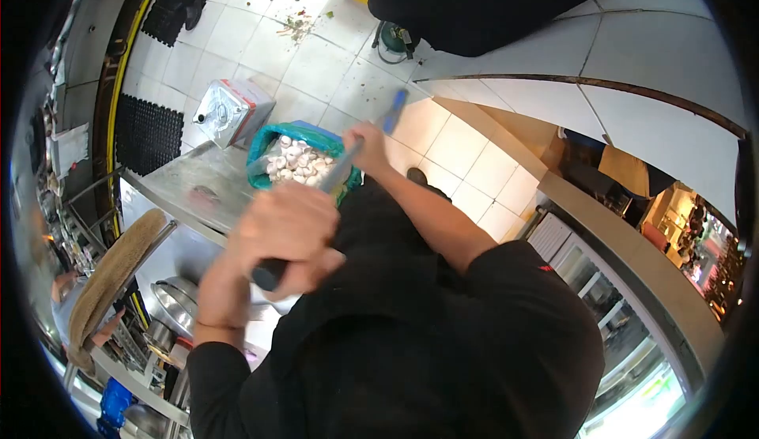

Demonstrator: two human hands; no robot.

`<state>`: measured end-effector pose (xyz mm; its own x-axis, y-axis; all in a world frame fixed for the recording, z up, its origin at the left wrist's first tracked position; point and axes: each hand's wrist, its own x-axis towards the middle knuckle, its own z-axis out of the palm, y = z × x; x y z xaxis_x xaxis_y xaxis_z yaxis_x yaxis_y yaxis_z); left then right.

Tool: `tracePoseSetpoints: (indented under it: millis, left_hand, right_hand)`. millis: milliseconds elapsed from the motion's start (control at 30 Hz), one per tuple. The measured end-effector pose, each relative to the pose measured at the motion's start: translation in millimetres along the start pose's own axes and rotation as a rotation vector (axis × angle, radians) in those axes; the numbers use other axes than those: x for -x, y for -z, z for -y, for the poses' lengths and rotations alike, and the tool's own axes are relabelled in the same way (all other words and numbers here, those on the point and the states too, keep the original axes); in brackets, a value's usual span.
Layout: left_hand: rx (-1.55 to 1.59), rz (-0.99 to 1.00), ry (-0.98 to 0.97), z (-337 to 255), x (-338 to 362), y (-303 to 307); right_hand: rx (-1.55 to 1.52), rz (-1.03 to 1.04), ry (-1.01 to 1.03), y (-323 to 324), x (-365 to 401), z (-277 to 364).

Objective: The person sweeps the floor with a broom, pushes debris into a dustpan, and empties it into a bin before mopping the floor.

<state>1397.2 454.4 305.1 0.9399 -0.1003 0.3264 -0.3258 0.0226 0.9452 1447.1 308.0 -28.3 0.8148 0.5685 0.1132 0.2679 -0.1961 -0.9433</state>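
Left hand [285, 233]: I see it clenched round one dark handle [269, 275], close to the chest.
Right hand [368, 143]: grasping one blue handle [393, 111], just beside the bag.
Grey blade [336, 172]: one, between both hands; I cannot tell which handle it joins.
Teal bag [273, 135]: one, on the steel table [198, 182], holding white pieces [296, 162] too many to count.
Metal tin [233, 111]: one, on the floor.
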Motion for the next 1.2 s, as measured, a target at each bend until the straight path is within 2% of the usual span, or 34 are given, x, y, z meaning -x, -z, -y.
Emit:
tracePoseSetpoints:
  millis: [100, 167, 200, 233, 267, 300, 367, 400, 467, 500, 600, 633, 700, 733, 767, 833, 900, 967, 1000, 1067, 1100, 1167, 1200]
  left_hand:
    - [-0.084, 0.012, 0.007, -14, -22, 38]
    - [-0.135, 0.005, -0.021, -26, -27, 43]
    - [-0.240, -0.044, 0.031, -37, -25, 40]
    - [-0.351, -0.098, 0.077, -43, -28, 42]
    - [-0.154, -0.070, -0.062, -35, -27, 41]
    - [0.037, -0.001, -0.097, -32, -29, 45]
    - [-0.175, -0.073, -0.073, -25, -27, 45]
    - [-0.185, -0.081, -0.075, -23, -30, 54]
    - [-0.016, 0.188, -0.059, -10, -43, 83]
    - [-0.015, 0.183, -0.056, -6, -46, 96]
    - [-0.142, -0.071, -0.053, -11, -58, 123]
    - [-0.146, -0.066, -0.061, -15, -66, 124]
    - [-0.098, -0.255, -0.060, -27, -76, 119]
    - [-0.031, -0.203, 0.029, -35, -80, 129]
    - [-0.027, -0.208, 0.036, -32, -81, 133]
    - [0.079, -0.532, 0.159, -15, -81, 143]
    - [0.148, -0.568, 0.194, 19, -71, 158]
    - [0.240, -0.632, 0.200, 43, -55, 166]
    - [0.234, -0.636, 0.200, 42, -58, 172]
    - [0.118, -0.507, 0.040, 40, -64, 179]
    - [0.111, -0.523, 0.029, 34, -69, 188]
    - [0.028, -0.421, 0.014, 19, -83, 213]
    - [0.031, -0.438, 0.003, 22, -85, 225]
  right_hand:
    - [-0.065, -0.122, 0.024, -42, -70, 23]
    - [-0.052, -0.104, 0.048, -45, -95, 37]
    - [-0.041, -0.089, 0.072, -48, -105, 44]
    - [-0.046, -0.090, 0.087, -46, -102, 49]
    - [-0.071, -0.076, 0.038, -38, -87, 56]
    - [-0.099, -0.054, -0.017, -33, -73, 60]
    - [-0.101, -0.010, -0.045, -39, -56, 39]
    - [-0.089, 0.022, -0.081, -42, -56, 32]
    - [-0.096, -0.022, -0.022, -65, -98, 33]
    - [-0.101, -0.068, 0.012, -78, -118, 34]
    - [-0.066, 0.036, -0.049, -105, -179, 39]
    - [-0.065, 0.029, -0.040, -99, -188, 45]
    - [-0.039, 0.154, -0.038, -78, -187, 57]
    - [0.067, 0.245, -0.064, -64, -184, 62]
    - [0.097, 0.327, -0.107, -48, -182, 65]
    - [0.156, 0.430, -0.152, -34, -179, 47]
    - [0.175, 0.458, -0.153, -33, -168, 14]
    - [0.220, 0.496, -0.253, -35, -170, 8]
    - [0.215, 0.501, -0.249, -42, -180, 11]
    - [0.132, 0.519, -0.123, -56, -197, 20]
    - [0.137, 0.532, -0.109, -69, -209, 21]
    - [0.065, 0.406, 0.007, -106, -237, 20]
    - [0.066, 0.407, -0.067, -117, -252, 27]
